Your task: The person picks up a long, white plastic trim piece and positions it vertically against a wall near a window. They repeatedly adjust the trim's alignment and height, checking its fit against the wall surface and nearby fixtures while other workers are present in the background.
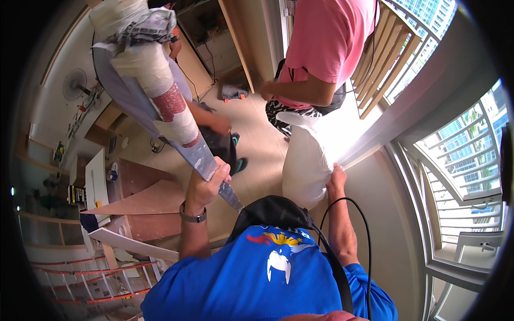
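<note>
My left hand (211, 179) is closed round a long grey bar (199, 155) that slants from my chest up to the far left. Cream tape or wrapping (140, 67) covers much of its upper part, with a worn red section (170, 101) between the wraps. Crumpled printed plastic (150, 27) is bunched near its upper end. At the right, my right hand (335, 179) grips the edge of a large, full-looking white sack (304, 166). The sack hangs or stands beside my right forearm; which of these I cannot tell.
A person in a pink shirt (329, 48) stands ahead; another, in a greyish shirt (123, 101), is partly behind the bar. Barred windows (466, 150) line the right. Brown boards (144, 200), an orange-railed ladder (96, 278) and a wall fan (75, 84) are on the left. A black cable (364, 219) loops by my right arm.
</note>
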A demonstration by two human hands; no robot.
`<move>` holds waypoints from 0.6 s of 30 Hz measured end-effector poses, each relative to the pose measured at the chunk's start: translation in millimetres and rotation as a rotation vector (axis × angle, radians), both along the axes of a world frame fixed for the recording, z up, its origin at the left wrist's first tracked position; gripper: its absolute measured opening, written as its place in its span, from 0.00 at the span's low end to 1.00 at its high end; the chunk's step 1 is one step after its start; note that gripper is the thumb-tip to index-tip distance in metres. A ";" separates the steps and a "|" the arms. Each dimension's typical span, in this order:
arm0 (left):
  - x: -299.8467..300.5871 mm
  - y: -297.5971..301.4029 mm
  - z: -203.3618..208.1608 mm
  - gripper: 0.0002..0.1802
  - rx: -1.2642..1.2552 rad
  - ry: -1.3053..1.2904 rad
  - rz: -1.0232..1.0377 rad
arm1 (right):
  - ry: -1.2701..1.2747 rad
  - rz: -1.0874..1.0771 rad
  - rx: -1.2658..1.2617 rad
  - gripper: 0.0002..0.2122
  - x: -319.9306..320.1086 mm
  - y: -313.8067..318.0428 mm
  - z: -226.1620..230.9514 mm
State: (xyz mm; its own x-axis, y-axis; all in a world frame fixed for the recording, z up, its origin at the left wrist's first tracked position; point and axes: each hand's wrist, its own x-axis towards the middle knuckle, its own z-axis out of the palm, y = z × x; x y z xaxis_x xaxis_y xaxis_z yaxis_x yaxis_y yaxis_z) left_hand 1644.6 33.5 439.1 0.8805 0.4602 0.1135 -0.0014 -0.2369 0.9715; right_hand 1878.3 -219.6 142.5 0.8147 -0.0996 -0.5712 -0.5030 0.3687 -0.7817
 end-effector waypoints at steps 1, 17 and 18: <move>-1.5 3.1 -1.0 0.09 -0.009 0.010 0.015 | 0.025 0.011 0.013 0.19 0.7 4.8 1.6; -16.5 52.8 -6.8 0.11 -0.031 0.050 0.084 | -0.066 0.621 -0.229 0.26 -39.7 -83.1 -88.9; -22.5 55.7 -6.4 0.10 0.000 0.056 0.101 | -0.137 0.663 -0.277 0.26 -49.9 -68.2 -65.4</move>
